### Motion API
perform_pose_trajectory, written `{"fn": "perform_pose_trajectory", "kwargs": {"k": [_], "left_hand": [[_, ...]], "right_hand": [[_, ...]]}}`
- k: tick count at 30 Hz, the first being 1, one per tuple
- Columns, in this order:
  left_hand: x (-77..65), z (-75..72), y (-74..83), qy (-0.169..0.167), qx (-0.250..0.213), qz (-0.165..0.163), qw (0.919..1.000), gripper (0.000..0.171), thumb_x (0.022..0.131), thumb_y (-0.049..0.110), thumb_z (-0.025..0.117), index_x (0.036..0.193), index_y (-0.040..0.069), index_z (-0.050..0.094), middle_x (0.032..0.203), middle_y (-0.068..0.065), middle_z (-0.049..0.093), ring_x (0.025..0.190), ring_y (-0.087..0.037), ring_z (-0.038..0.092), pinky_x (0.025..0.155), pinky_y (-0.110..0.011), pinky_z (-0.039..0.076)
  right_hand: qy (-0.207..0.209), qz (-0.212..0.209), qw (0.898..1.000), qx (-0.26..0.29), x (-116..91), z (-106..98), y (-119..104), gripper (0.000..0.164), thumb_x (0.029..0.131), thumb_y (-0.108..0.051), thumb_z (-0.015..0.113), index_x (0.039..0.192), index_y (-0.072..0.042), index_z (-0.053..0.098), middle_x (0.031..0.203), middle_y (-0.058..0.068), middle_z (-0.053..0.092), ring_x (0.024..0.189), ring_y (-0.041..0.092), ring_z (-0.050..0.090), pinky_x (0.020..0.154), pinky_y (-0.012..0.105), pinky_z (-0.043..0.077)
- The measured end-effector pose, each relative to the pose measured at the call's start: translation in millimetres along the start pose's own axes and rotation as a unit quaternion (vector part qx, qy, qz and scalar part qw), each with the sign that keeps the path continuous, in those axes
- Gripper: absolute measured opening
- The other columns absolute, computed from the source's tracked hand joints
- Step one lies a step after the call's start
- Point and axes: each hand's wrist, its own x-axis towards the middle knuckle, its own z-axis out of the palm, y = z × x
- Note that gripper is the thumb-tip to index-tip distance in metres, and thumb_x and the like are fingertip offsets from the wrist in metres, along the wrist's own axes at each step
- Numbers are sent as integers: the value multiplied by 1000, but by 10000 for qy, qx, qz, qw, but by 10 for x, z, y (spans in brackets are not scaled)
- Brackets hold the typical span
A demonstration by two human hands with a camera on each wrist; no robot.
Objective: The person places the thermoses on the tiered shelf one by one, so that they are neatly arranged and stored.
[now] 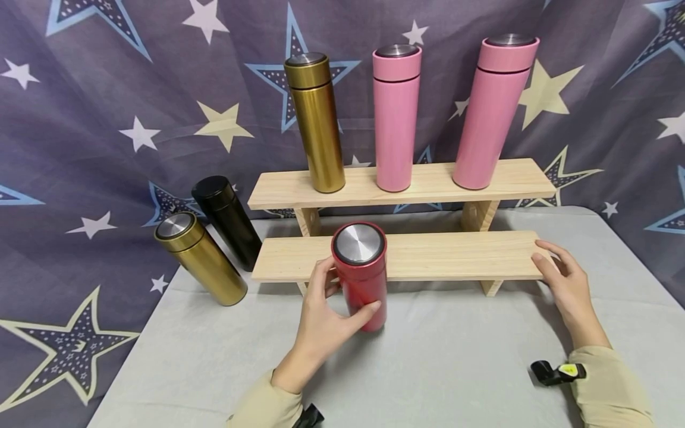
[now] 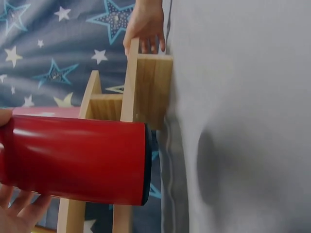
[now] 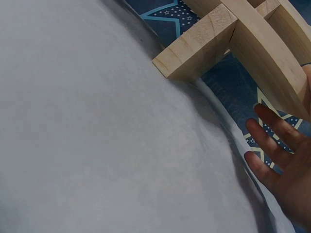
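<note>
A red thermos bottle with a silver-topped lid is upright in my left hand, the fingers behind it and the thumb across its front. It is in front of the lower wooden shelf. In the left wrist view, the red bottle's dark base hangs above the table, its shadow apart from it. My right hand touches the right end of the lower shelf with thumb and index finger. In the right wrist view, the other fingers stretch out loosely below the board.
On the upper shelf stand a gold bottle and two pink bottles. Left of the rack, a shorter gold bottle and a black bottle stand on the grey-covered table. Behind hangs a star-patterned curtain.
</note>
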Motion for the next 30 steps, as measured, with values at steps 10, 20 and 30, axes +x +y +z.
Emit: {"fn": "perform_pose_trajectory", "kwargs": {"k": [10,20,30], "left_hand": [[139,203,147,-421,-299,-403,9978,79,71,15,90,139,18,49,128,4,54,110,-15,60,85,-35,56],[307,409,268,-643,-803,-700,9922,80,73,15,89,142,19,47,130,5,54,110,-15,58,89,-33,55],[489,597,361,-668,-904,-690,9913,79,75,17,88,142,18,46,129,4,53,110,-15,56,89,-32,54]], "right_hand": [[-42,-26,9999,91,4,8,0,42,97,-27,65,138,-24,59,114,-16,56,93,-7,58,74,6,48],[8,-16,9996,-272,0,21,-1,43,98,-31,63,140,-26,57,123,-10,55,95,-7,55,76,6,47],[8,-83,9995,-303,-5,-3,8,43,98,-30,62,140,-26,57,117,-16,56,94,-8,56,75,6,47]]}}
